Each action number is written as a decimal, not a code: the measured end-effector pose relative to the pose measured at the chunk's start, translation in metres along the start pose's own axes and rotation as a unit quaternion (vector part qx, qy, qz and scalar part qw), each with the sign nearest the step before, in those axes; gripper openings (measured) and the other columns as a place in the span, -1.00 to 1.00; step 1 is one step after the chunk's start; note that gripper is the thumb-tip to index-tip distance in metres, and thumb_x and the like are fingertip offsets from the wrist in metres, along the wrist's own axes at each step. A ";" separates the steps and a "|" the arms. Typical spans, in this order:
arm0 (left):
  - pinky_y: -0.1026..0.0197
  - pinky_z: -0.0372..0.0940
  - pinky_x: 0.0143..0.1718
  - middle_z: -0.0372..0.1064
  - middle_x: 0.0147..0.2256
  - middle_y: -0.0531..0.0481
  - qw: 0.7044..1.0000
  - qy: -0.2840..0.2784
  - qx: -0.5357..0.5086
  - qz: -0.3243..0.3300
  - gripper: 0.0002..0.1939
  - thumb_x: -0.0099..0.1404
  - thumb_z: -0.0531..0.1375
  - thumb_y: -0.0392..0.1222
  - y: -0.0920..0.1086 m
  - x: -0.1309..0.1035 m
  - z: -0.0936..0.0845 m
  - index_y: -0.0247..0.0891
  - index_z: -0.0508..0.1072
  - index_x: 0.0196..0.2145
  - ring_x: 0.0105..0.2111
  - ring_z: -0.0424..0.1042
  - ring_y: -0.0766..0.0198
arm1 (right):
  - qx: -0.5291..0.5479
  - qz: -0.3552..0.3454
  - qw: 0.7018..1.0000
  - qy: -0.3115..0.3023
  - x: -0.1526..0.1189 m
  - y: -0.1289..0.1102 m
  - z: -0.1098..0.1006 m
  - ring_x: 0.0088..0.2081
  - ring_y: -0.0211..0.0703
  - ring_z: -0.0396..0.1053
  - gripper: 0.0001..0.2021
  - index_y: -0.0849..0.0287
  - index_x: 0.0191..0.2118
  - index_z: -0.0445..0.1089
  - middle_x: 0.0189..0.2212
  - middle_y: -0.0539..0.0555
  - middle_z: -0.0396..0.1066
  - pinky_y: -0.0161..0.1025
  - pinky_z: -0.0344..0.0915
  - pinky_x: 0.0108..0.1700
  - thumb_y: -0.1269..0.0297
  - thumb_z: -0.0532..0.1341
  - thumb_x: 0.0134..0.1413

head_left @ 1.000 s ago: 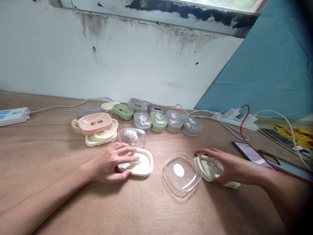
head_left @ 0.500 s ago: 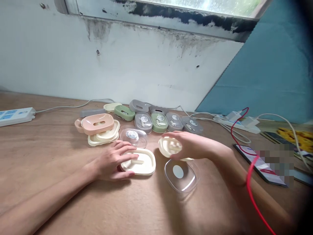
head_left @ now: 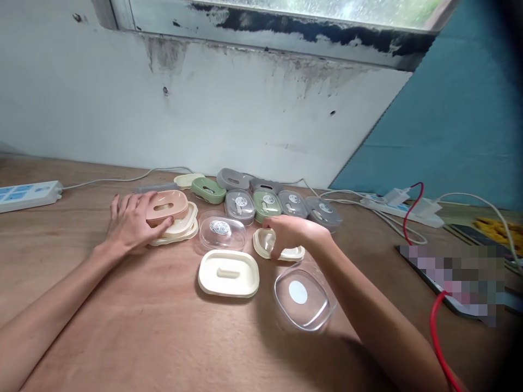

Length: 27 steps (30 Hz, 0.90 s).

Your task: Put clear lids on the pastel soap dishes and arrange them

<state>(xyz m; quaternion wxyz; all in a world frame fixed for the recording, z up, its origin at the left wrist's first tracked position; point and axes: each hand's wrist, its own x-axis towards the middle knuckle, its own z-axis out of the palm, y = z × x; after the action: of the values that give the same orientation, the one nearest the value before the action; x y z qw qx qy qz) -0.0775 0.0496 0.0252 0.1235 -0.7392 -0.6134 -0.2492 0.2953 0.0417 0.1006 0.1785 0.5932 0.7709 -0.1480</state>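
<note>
Two bare hands were at work on a brown desk (head_left: 143, 337) whose back edge ran along a white wall (head_left: 229, 109). The left hand (head_left: 131, 220) lay toward the back left corner, fingers curved behind the left end of a peach dish (head_left: 174, 201) and thumb along its near side; whether they gripped it firmly could not be told from this angle. The peach dish sat on stacked cream pieces (head_left: 190, 220). The right hand (head_left: 296, 233) was near mid-desk, thumb and fingers closed on a cream dish (head_left: 292, 254), which the hand partly covered. A clear lid (head_left: 302, 313) with a white round sticker lay nearer the front edge than that dish. To the lid's left, a cream tray (head_left: 229, 283) lay flat, untouched, with a second clear cover (head_left: 223, 239), bearing a printed label, just behind it. Four lidded boxes, three grey and one green (head_left: 267, 206), stood in a row near the back edge; a green tray (head_left: 206, 188) lay left of the row and a grey tray (head_left: 232, 178) behind it. Toward the right edge were a pixelated phone (head_left: 441, 283) and a red cable (head_left: 437, 326).
</note>
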 end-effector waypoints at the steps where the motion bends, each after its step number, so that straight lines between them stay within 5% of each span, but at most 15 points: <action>1: -0.38 0.02 0.25 0.39 0.04 -0.28 1.000 0.009 -0.003 0.011 -0.27 0.29 0.19 0.26 0.001 0.000 -0.001 -0.34 0.30 0.20 0.10 0.32 -0.26 | -0.001 0.000 1.000 0.005 -0.001 0.003 0.002 -0.14 0.17 0.50 -0.23 0.18 0.10 0.45 -0.11 0.20 0.53 -0.14 0.35 -0.33 0.05 0.52 -0.35; 5: -0.29 0.14 0.21 0.35 0.09 -0.18 0.992 0.090 -0.057 0.074 -0.26 0.28 0.19 0.31 0.025 -0.010 -0.009 -0.24 0.23 0.21 0.09 0.33 -0.16 | 0.012 -0.019 0.999 0.048 -0.017 0.010 0.002 0.00 0.28 0.47 -0.24 0.12 0.16 0.42 0.01 0.24 0.51 -0.03 0.42 -0.16 0.06 0.49 -0.25; 7: -0.19 0.26 0.14 0.34 0.10 -0.18 0.985 0.082 -0.109 0.107 -0.25 0.25 0.26 0.26 0.046 -0.021 -0.013 -0.21 0.19 0.22 0.07 0.36 -0.11 | 0.039 -0.063 0.993 0.090 -0.032 0.006 0.000 0.13 0.33 0.40 -0.12 0.09 0.29 0.31 0.15 0.26 0.43 0.03 0.42 -0.02 0.06 0.49 -0.23; 11: -0.06 0.39 0.00 0.35 0.04 -0.19 0.963 -0.020 -0.219 0.157 -0.14 0.17 0.36 0.26 0.091 -0.047 -0.016 -0.18 0.16 0.25 -0.01 0.43 -0.06 | 0.082 -0.194 0.971 0.112 -0.058 -0.017 0.001 0.32 0.29 0.20 0.23 0.09 0.50 -0.14 0.39 0.24 0.14 0.04 0.30 0.21 -0.04 0.49 -0.24; 14: -0.04 0.38 0.05 0.34 0.10 -0.19 0.943 -0.063 -0.265 0.193 -0.12 0.17 0.39 0.20 0.112 -0.060 -0.012 -0.14 0.10 0.28 0.05 0.41 -0.06 | 0.061 -0.228 0.968 0.091 -0.062 -0.040 0.009 0.23 0.26 0.32 0.18 0.14 0.48 -0.08 0.31 0.29 0.25 -0.01 0.35 0.10 -0.05 0.48 -0.21; 17: -0.03 0.37 0.08 0.33 0.15 -0.20 0.928 -0.099 -0.284 0.221 -0.07 0.16 0.41 0.15 0.116 -0.061 -0.007 -0.12 0.05 0.31 0.09 0.40 -0.06 | 0.014 -0.213 0.972 0.093 -0.056 -0.058 0.019 -0.05 0.17 0.50 -0.20 0.21 0.22 0.31 0.01 0.25 0.49 -0.09 0.39 -0.13 0.00 0.46 -0.14; 20: -0.09 0.33 0.15 0.28 0.19 -0.22 0.912 -0.127 -0.297 0.251 0.04 0.07 0.46 0.13 0.110 -0.058 -0.005 -0.12 0.04 0.34 0.14 0.35 -0.11 | -0.021 -0.204 0.975 0.083 -0.052 -0.065 0.025 -0.26 0.05 0.52 -0.50 0.24 -0.03 0.41 -0.16 0.20 0.52 -0.18 0.29 -0.37 0.11 0.43 -0.08; 27: -0.04 0.34 0.17 0.27 0.17 -0.22 0.879 -0.146 -0.349 0.290 -0.10 0.09 0.40 -0.15 0.101 -0.052 -0.001 -0.16 0.12 0.31 0.18 0.32 -0.06 | -0.042 -0.215 0.971 0.093 -0.054 -0.064 0.026 -0.23 0.06 0.50 -0.45 0.31 0.00 0.36 -0.10 0.24 0.49 -0.19 0.23 -0.38 0.18 0.42 -0.12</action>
<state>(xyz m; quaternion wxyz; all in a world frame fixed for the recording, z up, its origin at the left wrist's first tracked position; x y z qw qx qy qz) 0.0136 -0.0169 0.0110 -0.1665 -0.9073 -0.2557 -0.2893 0.2483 -0.0321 0.1025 0.0947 0.4165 0.8993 -0.0940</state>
